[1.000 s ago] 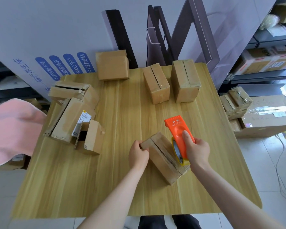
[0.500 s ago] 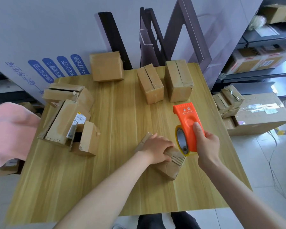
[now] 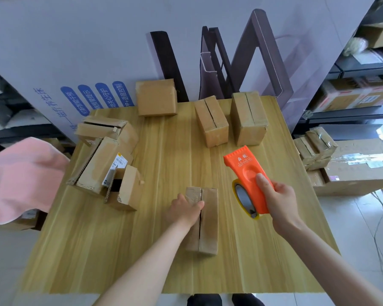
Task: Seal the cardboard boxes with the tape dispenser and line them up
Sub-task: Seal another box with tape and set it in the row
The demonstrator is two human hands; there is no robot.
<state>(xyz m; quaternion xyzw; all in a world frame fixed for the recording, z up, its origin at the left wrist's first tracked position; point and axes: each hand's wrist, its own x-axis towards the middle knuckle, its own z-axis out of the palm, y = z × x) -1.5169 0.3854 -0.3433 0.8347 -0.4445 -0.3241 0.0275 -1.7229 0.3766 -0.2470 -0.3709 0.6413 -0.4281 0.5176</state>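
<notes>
Left hand [image 3: 184, 209] rests palm-down with fingers laid over the unsealed cardboard box [image 3: 206, 219] near the wooden table [image 3: 164, 164] front, right hand [image 3: 279, 202] grips the orange tape dispenser [image 3: 247, 177] just right of it, off the box.

Both bare arms reach forward from the bottom. The left hand [image 3: 185, 209] lies palm down on top of a box [image 3: 209, 219], its fingertips at the crack in the middle. Just to its right, the right hand [image 3: 279, 200] holds the orange tape dispenser [image 3: 245, 171], thumb on top and fingers wrapped under. The two hands do not touch.
</notes>
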